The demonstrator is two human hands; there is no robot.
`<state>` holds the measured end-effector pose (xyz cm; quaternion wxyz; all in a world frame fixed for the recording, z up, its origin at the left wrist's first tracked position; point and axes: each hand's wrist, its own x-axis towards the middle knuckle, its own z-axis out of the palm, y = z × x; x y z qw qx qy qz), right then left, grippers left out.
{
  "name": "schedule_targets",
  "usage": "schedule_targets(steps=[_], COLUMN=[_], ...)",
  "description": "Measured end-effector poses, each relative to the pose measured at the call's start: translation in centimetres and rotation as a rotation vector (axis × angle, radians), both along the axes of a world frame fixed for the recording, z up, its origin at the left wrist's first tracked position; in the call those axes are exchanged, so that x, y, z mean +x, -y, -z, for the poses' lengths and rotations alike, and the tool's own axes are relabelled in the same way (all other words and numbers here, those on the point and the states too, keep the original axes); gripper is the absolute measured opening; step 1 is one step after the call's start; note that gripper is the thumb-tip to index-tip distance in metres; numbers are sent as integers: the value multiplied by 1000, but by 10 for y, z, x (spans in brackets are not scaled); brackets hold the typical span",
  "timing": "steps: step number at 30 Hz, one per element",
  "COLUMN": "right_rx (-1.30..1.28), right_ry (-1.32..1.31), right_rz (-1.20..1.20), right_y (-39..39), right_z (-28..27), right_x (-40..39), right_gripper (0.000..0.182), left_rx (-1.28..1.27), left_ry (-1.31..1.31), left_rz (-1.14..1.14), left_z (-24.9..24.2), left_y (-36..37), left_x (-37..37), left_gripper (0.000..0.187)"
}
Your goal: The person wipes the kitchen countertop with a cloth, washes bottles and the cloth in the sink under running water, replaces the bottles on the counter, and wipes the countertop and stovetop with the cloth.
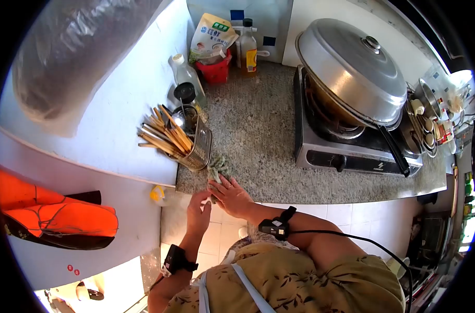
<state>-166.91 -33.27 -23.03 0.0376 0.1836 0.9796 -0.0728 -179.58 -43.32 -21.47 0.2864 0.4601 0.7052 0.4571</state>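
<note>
A crumpled grey-green rag (217, 166) lies on the countertop near its front left corner, against the foot of the utensil basket. My right hand (231, 198) is on the rag, its fingers over the cloth and a ring on one of them. Just left of it, at the counter's edge, is my left hand (198, 214) with its fingers curled in. Its fingertips are right at the lower end of the rag, close to my right hand; what they hold, if anything, I cannot tell.
A metal basket (201, 148) holds several chopsticks. Behind it are a black-lidded jar (185, 93), a clear bottle (188, 75), a red container (215, 69) and a yellow-labelled bottle (248, 49). On the right, a large lidded pot (352, 62) sits on a gas stove (321, 157).
</note>
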Motion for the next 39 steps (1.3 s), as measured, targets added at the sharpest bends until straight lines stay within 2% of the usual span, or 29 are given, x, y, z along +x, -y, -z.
schedule_targets(steps=[4, 6, 7, 9, 12, 13, 15, 18, 22, 24, 25, 27, 28, 30, 34, 36, 38, 39], right_rx=[-1, 74, 75, -2, 33, 32, -2, -34, 44, 93, 95, 127, 128, 308, 320, 191, 185, 186], right_ry=[6, -3, -7, 95, 2, -2, -176, -214, -231, -211, -212, -208, -208, -194, -182, -77, -93, -95], right_rz=[55, 215, 214, 320, 392, 391, 304, 177, 236, 473, 479, 739, 744, 907, 1020, 1021, 1079, 1136], right_y=[-38, -80, -103, -151, -214, -231, -260, -289, -310, -311, -313, -317, -323, -340, -403, -429, -444, -449], right_z=[14, 16, 10, -1, 8, 11, 18, 24, 15, 14, 15, 19, 22, 27, 22, 9, 8, 7], right_x=[-4, -10, -17, -33, -64, -73, -89, -110, -105, -88, -82, -70, -65, -57, -50, -46, -39, -32], right_gripper=[52, 52, 52, 52, 50, 50, 48, 45, 42, 42, 42, 42, 42, 47, 52, 56, 57, 59], left_rx=[-3, 1, -15, -39, -88, -120, -167, -203, -112, -109, -107, -105, -105, -130, -197, -222, -275, -215], left_ry=[39, 37, 79, 72, 65, 94, 126, 114, 117, 132, 148, 133, 119, 119, 87, 117, 132, 177], left_rz=[-33, -56, -85, -83, -86, -74, -45, -3, 64, 67, 64, 67, 64, 58, 14, 26, 30, 49], left_z=[5, 4, 8, 6, 4, 5, -1, 0, -5, -8, -10, -16, -18, -18, -19, -14, -20, -18], left_y=[6, 9, 9, 7, 0, -2, -14, -37, -73, -78, -80, -80, -80, -77, -73, -70, -73, -78], left_x=[1, -1, -1, -4, -6, -7, -10, -11, -12, -13, -14, -16, -17, -17, -16, -16, -9, -5], left_gripper=[23, 23, 23, 23, 23, 22, 21, 20, 20, 20, 20, 20, 19, 19, 18, 15, 15, 16])
